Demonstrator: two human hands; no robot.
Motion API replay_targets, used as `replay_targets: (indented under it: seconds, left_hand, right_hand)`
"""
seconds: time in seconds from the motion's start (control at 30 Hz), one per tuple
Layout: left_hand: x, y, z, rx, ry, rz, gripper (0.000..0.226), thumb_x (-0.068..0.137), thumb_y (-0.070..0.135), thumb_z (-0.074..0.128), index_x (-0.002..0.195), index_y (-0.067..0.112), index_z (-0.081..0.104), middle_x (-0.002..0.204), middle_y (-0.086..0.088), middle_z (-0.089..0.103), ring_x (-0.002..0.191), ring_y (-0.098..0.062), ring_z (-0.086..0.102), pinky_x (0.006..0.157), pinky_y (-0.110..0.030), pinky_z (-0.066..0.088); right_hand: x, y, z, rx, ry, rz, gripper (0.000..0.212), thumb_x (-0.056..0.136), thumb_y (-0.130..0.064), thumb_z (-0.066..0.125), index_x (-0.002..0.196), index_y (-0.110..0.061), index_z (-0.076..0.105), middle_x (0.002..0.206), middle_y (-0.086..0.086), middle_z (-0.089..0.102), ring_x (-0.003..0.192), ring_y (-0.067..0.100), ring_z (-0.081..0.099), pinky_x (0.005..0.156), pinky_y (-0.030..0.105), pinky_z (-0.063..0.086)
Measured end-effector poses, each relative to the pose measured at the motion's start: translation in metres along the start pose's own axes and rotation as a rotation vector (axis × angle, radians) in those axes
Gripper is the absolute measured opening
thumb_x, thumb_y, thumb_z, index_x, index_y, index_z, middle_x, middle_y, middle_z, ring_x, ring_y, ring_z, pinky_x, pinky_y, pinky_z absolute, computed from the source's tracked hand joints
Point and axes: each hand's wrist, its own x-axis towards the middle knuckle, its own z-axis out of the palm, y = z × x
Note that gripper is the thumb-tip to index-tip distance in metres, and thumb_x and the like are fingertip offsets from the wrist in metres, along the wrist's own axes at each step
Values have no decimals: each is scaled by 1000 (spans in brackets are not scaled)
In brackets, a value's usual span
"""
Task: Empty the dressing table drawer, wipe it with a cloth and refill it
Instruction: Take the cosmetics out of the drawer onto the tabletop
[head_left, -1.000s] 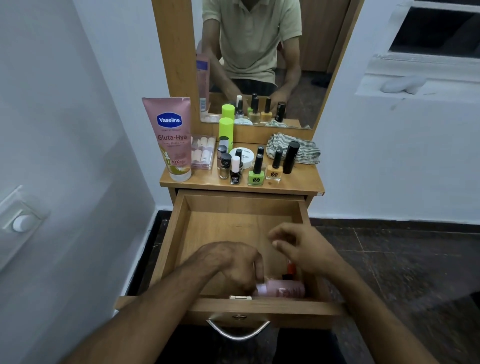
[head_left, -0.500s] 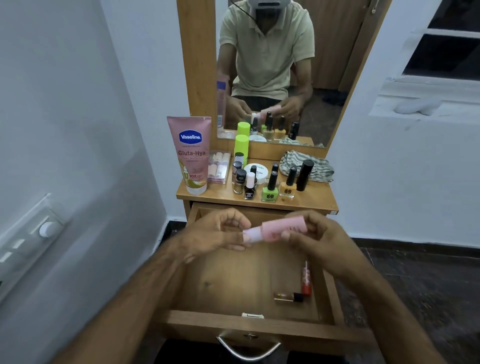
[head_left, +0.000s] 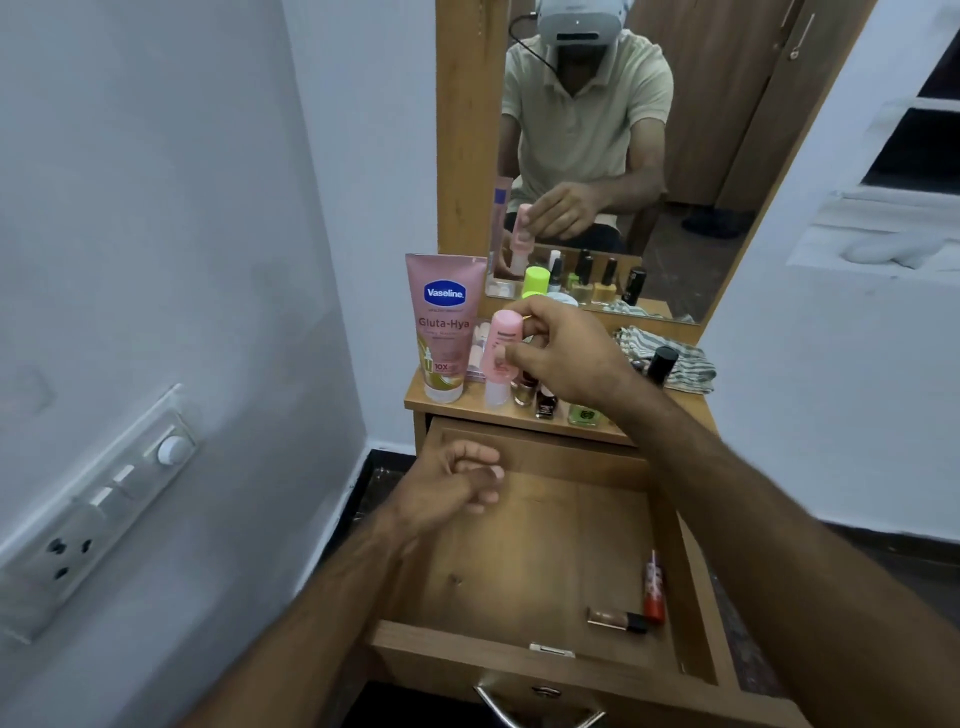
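step: emptying wooden drawer (head_left: 545, 540) | right hand (head_left: 563, 353) grip pinches small pink plastic bottle (head_left: 500, 349) upright above surface (head_left: 415, 397), seemingly for standing it there | left hand (head_left: 452, 488) loosely curled, holding nothing

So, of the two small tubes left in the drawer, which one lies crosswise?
The brownish gloss tube with the black cap lies crosswise near the drawer's front; the red-orange tube lies along the right wall.

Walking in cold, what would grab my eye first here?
Probably the right hand holding a small pink bottle upright over the dressing table top, beside the tall pink Vaseline tube. Below, the open drawer holds just two small tubes in its near right corner.
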Motion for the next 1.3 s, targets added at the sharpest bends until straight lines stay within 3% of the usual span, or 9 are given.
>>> replay_targets:
  seconds: [0.17,0.33,0.47,0.8,1.03,1.17,1.3]
  left_hand:
    - [0,-5,-2,59,-30,10,20,91,15,74,111,16,71,101,-7,77,85,-14,74,74,-26,60]
    - [2,-5,-5,4,69,92,15,95,12,67,109,15,71,96,-4,78,84,-17,73,76,-28,60]
    - [2,-2,-6,0,86,108,14,97,14,65,110,16,71,94,1,78,83,-15,73,76,-30,59]
    - [3,-3,-4,39,101,122,13,97,15,66,109,17,71,93,2,78,80,-14,74,73,-30,59]
    - [5,-2,-3,50,96,120,13,97,15,66,109,17,71,94,1,78,81,-15,73,73,-31,58]
    - [3,2,0,-32,93,115,20,98,17,65,117,14,67,97,-2,78,81,-16,73,71,-29,58]
    - [-3,25,9,-191,113,189,19,100,27,62,117,19,67,104,-1,78,87,-17,73,77,-35,59]
  right_hand:
    - [13,10,21,5,-12,34,32,90,-18,75,120,-26,65,105,-8,72,88,12,71,74,38,63]
    - [17,13,27,78,16,73,35,90,-16,76,122,-24,64,109,-5,73,73,6,62,60,24,49]
    - [16,13,30,81,0,78,41,90,-16,76,128,-23,61,111,-6,73,70,4,61,55,22,46]
    - [18,15,32,65,9,66,50,87,-13,78,133,-24,62,120,-5,72,75,4,60,65,27,50]
    - [16,11,31,62,0,76,48,89,-14,76,133,-22,60,116,-3,72,85,11,64,74,35,59]
    - [3,7,19,119,34,51,45,92,-13,69,132,-28,56,99,-8,65,79,13,65,63,32,58]
    - [-8,1,7,262,86,56,26,90,-11,64,112,-24,62,93,-5,65,76,12,64,64,32,58]
